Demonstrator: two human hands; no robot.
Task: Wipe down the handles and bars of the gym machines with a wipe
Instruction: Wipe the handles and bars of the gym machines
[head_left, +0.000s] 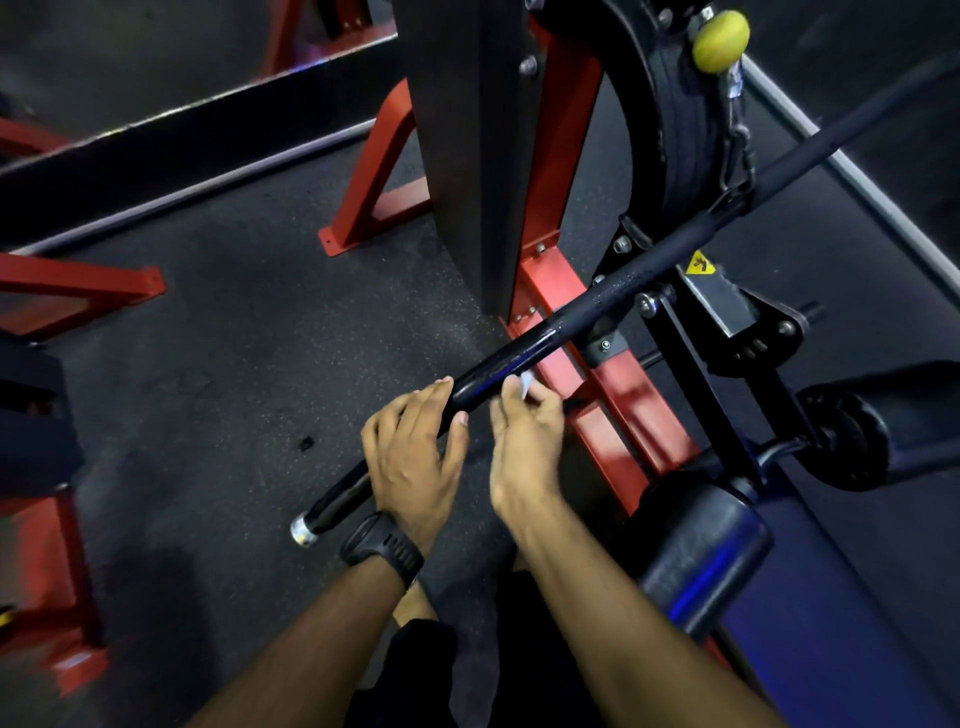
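Note:
A long black pull-down bar runs diagonally from a silver end cap at lower left up to the right, hanging from a chain. It looks wet and glossy near my hands. My left hand, with a black watch on the wrist, grips the bar close to its lower end, thumb and fingers wrapped round it. My right hand sits just right of it and pinches a small white wipe at the fingertips, right beside the bar. Most of the wipe is hidden in the fingers.
A red machine frame with a black upright panel stands behind the bar. A yellow knob tops the chain. Black padded rollers and a seat lie to the right. More red frames line the left edge on dark rubber flooring.

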